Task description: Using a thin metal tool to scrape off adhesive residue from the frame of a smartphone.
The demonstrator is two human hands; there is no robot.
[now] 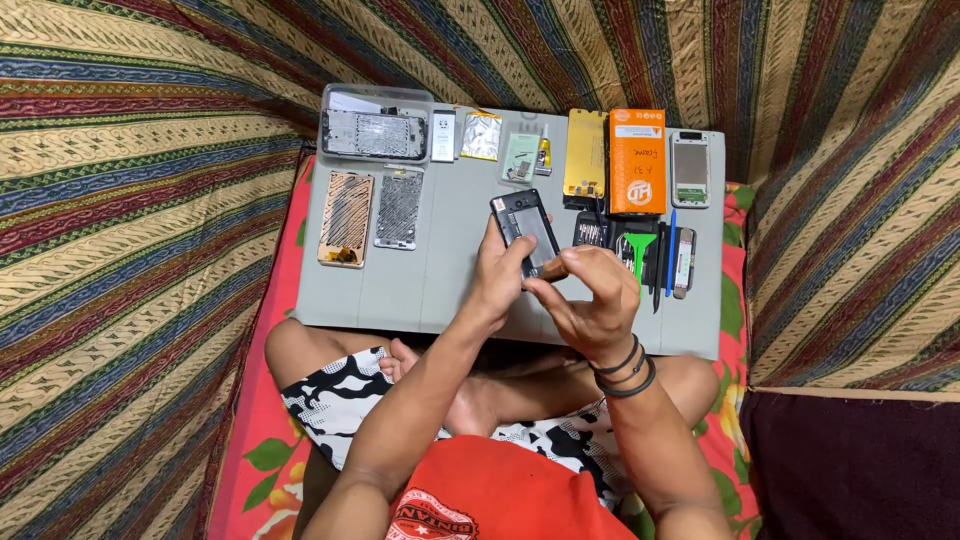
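Mostly hidden, phone (524, 228) in both hands (lower end covered), grey mat (450, 270).

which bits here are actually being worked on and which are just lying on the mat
In hand:
opened phone, held by left hand
right hand, fingertips at its lower end

Lying about:
orange box
yellow panel
two frames
clear tray
green pry tool
grey mat

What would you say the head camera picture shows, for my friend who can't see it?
Two hands, the left hand and right hand, hold an opened dark phone above a grey mat. Phone frames, an orange box and small tools lie along the mat.
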